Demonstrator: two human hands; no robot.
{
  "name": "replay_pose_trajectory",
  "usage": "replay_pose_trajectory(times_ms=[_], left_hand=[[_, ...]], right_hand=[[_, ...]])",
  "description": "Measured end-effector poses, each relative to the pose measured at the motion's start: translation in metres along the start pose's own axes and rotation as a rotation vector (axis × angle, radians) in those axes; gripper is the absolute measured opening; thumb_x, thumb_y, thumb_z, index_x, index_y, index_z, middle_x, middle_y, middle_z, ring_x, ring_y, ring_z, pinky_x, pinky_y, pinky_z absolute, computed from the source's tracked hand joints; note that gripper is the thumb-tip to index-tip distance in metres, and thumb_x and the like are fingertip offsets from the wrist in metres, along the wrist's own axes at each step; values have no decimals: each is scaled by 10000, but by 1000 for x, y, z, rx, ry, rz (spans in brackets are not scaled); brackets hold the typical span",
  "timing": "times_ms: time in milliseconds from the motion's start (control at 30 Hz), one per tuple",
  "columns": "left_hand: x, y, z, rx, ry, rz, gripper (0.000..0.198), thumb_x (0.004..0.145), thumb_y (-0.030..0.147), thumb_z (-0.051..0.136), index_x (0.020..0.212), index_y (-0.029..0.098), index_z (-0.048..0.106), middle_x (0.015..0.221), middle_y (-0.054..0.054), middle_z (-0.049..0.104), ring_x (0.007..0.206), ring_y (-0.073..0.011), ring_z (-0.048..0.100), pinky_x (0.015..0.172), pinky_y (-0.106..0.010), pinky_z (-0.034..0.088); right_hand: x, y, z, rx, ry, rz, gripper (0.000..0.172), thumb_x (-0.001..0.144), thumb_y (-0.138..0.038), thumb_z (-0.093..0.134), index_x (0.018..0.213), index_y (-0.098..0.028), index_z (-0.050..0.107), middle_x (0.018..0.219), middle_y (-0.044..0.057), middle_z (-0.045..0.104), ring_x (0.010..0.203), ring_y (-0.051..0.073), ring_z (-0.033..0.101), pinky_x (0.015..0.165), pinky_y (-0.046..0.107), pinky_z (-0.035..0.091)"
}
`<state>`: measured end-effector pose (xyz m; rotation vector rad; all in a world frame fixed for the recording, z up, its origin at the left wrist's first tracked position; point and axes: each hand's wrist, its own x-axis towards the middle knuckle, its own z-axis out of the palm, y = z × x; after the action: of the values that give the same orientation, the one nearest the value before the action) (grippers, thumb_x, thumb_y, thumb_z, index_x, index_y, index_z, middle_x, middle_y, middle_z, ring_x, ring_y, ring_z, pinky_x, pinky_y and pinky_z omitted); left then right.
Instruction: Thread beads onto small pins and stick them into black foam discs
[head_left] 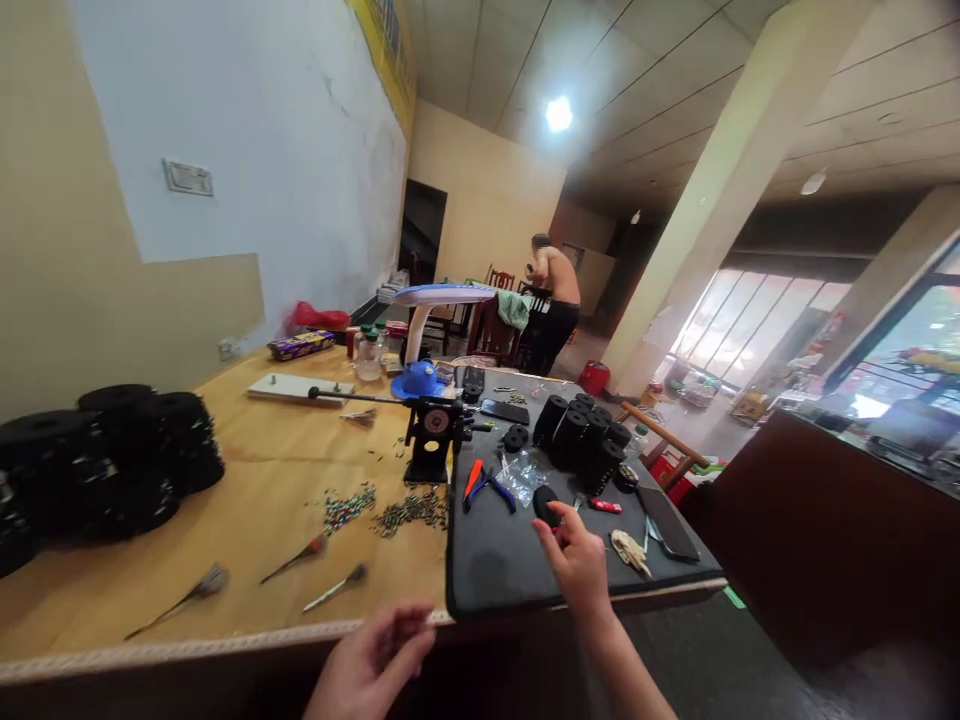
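My right hand reaches over the dark grey mat, its fingertips at a small flat black disc; whether it grips the disc is unclear. My left hand hovers at the table's front edge with fingers curled and slightly blurred; nothing shows in it. Beside the disc lie blue-handled pliers, an orange-handled tool, a red lighter-like item and a clear plastic bag. A black hand-crank machine stands at the mat's left edge.
Stacks of black spools sit at the mat's back and far left on the wooden table. Small metal parts, thin brush-like tools, two phones, a desk lamp are around. A person stands far back.
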<state>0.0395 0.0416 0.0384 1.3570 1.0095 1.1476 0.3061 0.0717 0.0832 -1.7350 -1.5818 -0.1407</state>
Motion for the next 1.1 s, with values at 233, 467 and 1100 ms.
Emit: replay_pose_trajectory(times_ms=[233,467,1100], left_hand=[[52,26,40,-402,8,-179,534,616,508,746,973,120,664,566,32,547,453,-65,438,420,-171,331],[62,-1,46,-274,10,-107,361,692,487,678,700,129,634,488,26,562,397,-76,470,392,-175,360],[-11,-16,-73,59,384,-94,376,732,526,633,739,150,652,519,11,594,481,-133,543,450,-208,441]], right_hand=[[-57,-53,28,104,-148,-153,326,884,-428,523,1031,-166,649,456,-37,565,380,126,533,450,211,364],[-64,-48,40,-49,-190,-108,362,906,-440,475,1027,-145,648,457,-8,599,406,160,603,462,222,370],[-31,-5,34,-472,-468,132,327,921,-430,442,1013,-208,662,785,118,749,737,269,709,560,274,401]])
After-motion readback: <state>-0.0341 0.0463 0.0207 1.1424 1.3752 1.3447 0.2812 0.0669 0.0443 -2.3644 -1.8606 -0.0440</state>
